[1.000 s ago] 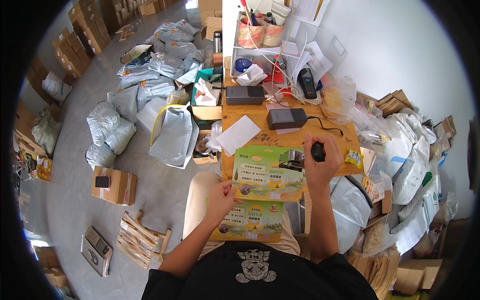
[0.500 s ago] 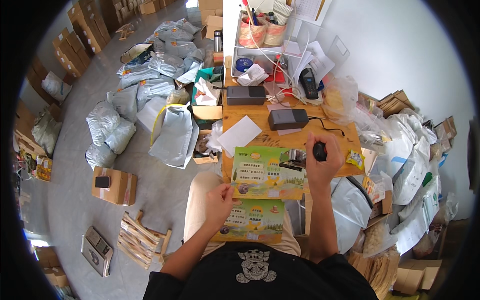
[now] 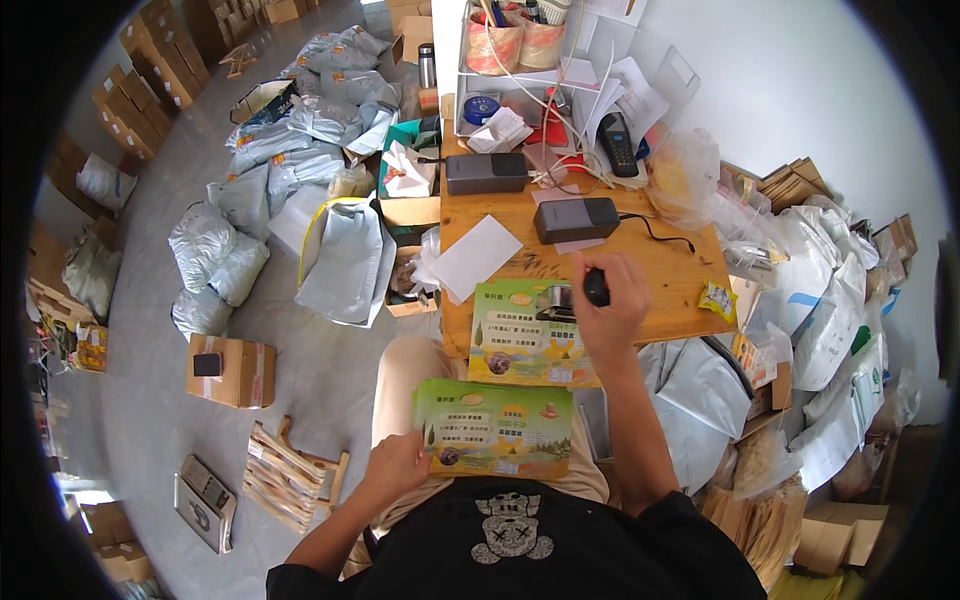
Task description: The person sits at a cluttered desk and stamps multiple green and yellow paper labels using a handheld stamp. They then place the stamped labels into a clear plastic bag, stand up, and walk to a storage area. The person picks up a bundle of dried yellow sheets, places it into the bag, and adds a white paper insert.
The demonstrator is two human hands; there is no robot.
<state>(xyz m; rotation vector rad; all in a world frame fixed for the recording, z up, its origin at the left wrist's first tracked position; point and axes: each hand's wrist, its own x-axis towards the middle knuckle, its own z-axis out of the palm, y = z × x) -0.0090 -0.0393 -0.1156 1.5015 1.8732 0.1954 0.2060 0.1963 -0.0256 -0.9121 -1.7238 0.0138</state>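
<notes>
My right hand (image 3: pixel 618 300) is closed around the round black knob of what looks like a hand stamp (image 3: pixel 596 288). Its metal body (image 3: pixel 556 303) sits over the upper right part of a flat green and yellow printed packet (image 3: pixel 515 350), at the front edge of the table. Nearer me, a stack of similar printed packets (image 3: pixel 495 430) lies over my lap. My left hand (image 3: pixel 400 463) has its fingers closed on the left edge of that stack. Fingers partly cover the stamp, and its underside is hidden.
On the wooden table (image 3: pixel 660 265) are two dark power adapters (image 3: pixel 575 219), a white paper (image 3: pixel 478 255), a yellow wrapper (image 3: pixel 717 299) and a keypad device (image 3: pixel 618 143). Grey parcel bags (image 3: pixel 345 260) and a taped carton (image 3: pixel 232 373) stand on the left floor.
My right hand has shifted left and slightly up with the stamp. My left hand has moved left and down to the edge of the lap stack, which now shows further left.
</notes>
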